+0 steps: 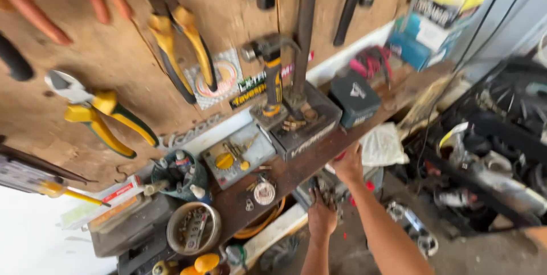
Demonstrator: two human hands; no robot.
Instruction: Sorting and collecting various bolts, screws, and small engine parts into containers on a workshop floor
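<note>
Two hands [322, 218] [348, 164] are showing; two yellow pliers [108, 117] [182, 47] and one drill [272, 76] are hanging on the board.

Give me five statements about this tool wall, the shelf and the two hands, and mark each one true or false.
1. Yellow-handled pliers hang on the wooden board. True.
2. The right hand rests at the edge of the shelf. True.
3. The left hand holds a hammer overhead. False: it is low, below the shelf, on small dark parts that are too blurred to identify.
4. A round tin of small parts sits at the shelf's left end. True.
5. The dark box lies on the floor. False: it sits on the shelf.
</note>
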